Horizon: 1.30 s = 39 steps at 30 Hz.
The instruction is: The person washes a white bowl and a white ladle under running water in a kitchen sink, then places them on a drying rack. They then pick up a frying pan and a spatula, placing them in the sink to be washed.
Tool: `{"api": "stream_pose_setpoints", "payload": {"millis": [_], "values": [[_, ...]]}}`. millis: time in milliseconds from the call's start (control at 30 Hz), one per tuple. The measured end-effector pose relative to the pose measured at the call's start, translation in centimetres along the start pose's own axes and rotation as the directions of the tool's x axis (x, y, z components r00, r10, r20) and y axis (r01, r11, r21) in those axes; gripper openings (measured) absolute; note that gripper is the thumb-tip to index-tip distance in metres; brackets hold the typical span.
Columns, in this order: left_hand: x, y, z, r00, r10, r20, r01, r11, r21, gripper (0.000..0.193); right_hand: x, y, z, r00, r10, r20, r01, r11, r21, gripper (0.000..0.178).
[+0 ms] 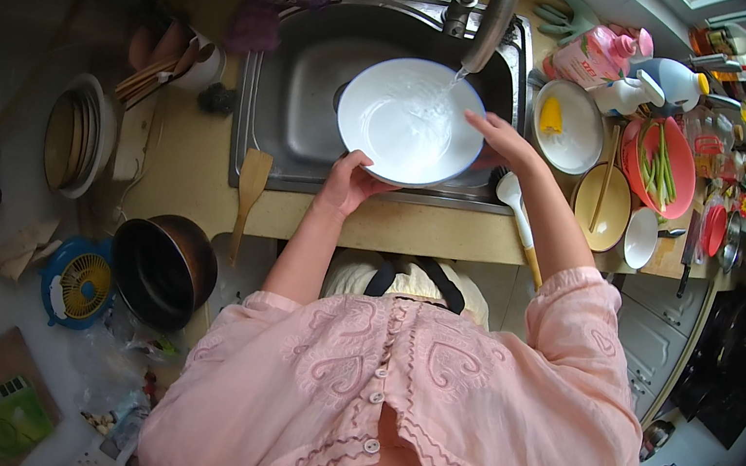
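Note:
A white bowl (381, 126) with a thin blue rim is held over the near part of the metal sink (306, 74). Water streams into it from the faucet (498, 17), and clear water swirls inside. My left hand (351, 184) grips the bowl's near-left edge, thumb over the rim and the other fingers mostly hidden beneath. At the right edge my right hand (504, 142) holds the rim, its lower fingers partly hidden behind the bowl. The bowl looks slightly tilted toward me.
Left of the sink lies a wooden spatula (250, 188); a white-headed ladle (517, 208) rests at its right. Further right are a plate with a yellow piece (564, 152), a yellow bowl (606, 228), a red basin with green stalks (681, 191), and several bottles. A dark pot (161, 272) stands lower left.

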<state>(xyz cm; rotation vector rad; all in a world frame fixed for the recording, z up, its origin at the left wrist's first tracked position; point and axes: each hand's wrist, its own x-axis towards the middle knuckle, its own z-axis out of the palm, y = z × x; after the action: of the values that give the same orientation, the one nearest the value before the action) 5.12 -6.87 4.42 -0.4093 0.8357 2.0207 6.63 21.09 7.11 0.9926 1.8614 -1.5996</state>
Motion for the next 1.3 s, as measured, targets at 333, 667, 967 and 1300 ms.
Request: {"api": "stream_pose_setpoints", "payload": {"millis": [333, 667, 967, 1300], "values": [[10.8, -5.0, -4.1, 0.840, 0.532, -0.107, -0.114, 0.365, 0.924, 0.051, -5.9, 0.3, 2.6, 0.922, -0.351, -0.162, 0.360, 0.933, 0.028, 0.060], [12.0, -5.1, 1.6, 0.830, 0.295, 0.474, -0.147, -0.703, 0.695, 0.064, -8.1, 1.7, 2.7, 0.868, -0.374, -0.326, 0.369, 0.926, -0.078, 0.068], [9.3, -4.3, 4.0, 0.989, 0.127, 0.080, 0.027, -0.676, 0.736, 0.064, -5.7, 2.1, 3.1, 0.912, -0.236, -0.335, 0.309, 0.933, 0.184, 0.064], [12.9, 1.6, -0.8, 0.744, 0.588, 0.318, 0.000, -0.476, 0.879, 0.072, -6.8, 0.5, 3.3, 0.985, -0.128, -0.115, 0.161, 0.918, 0.363, 0.053]]}}
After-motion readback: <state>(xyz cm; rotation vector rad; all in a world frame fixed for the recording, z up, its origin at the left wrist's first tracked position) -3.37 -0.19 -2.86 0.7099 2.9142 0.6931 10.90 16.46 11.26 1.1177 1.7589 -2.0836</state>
